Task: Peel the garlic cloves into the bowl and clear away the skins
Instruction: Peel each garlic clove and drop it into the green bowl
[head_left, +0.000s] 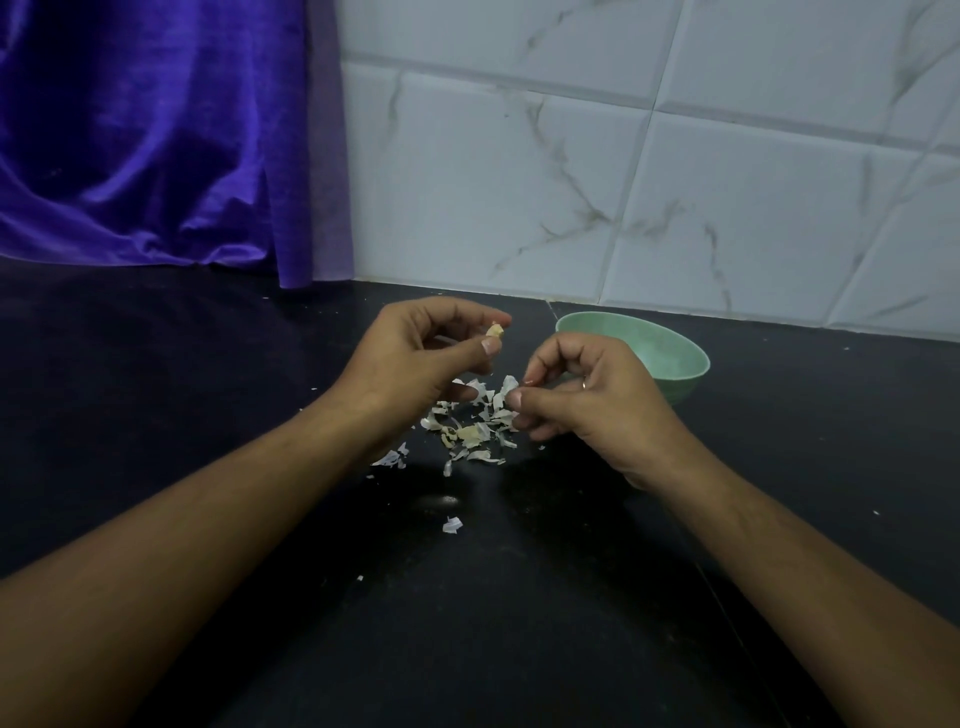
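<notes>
My left hand (415, 358) pinches a small pale garlic clove (495, 330) between thumb and fingertips, held above the counter. To its right, my right hand (587, 400) pinches a strip of white garlic skin (510, 385) between thumb and forefinger. A loose pile of garlic skins (475, 428) lies on the black counter below and between both hands. The green bowl (675, 353) stands just behind my right hand; its inside is mostly hidden from here.
The black countertop (467, 597) runs to a white marbled tile wall (623, 182) at the back. A purple cloth (156, 135) hangs at the back left. Stray skin flakes (452, 525) lie nearer to me.
</notes>
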